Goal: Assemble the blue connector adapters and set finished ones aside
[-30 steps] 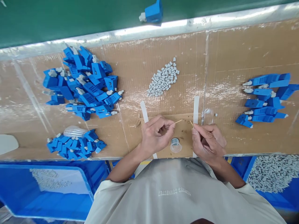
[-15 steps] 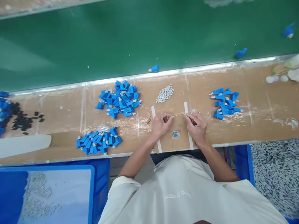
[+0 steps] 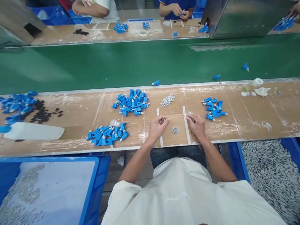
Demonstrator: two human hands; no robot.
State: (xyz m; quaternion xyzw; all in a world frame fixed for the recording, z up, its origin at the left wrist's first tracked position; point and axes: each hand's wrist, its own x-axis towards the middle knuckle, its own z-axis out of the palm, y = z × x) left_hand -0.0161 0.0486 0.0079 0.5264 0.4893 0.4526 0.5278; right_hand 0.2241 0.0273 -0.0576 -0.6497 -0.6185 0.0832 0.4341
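My left hand (image 3: pixel 159 126) is closed in a pinch at the left white tape strip. From its fingertips a thin pale stick (image 3: pixel 172 117), much like a toothpick, points right. At the right tape strip (image 3: pixel 187 126), my right hand (image 3: pixel 197 125) is also pinched; whatever it holds is too small to make out. Between the wrists a small round clear dish (image 3: pixel 175 130) with dark contents sits on the board. Beyond the hands lies a heap of small grey-white pieces (image 3: pixel 167 100). Blue parts with pale tips form piles at left (image 3: pixel 132 102) and right (image 3: pixel 214 108).
A nearer blue pile (image 3: pixel 107 135), black pieces (image 3: pixel 41 114) and a white bottle (image 3: pixel 35 130) lie leftward. A clear jar (image 3: pixel 254 83) lies back right. Blue bins (image 3: pixel 96 175) flank me below the table. Across the green belt (image 3: pixel 131 65), other people (image 3: pixel 178 11) work.
The view has tipped up, bringing the far bench and people into sight. My hands stay pinched over the same spot, with the right hand slightly farther from the left.
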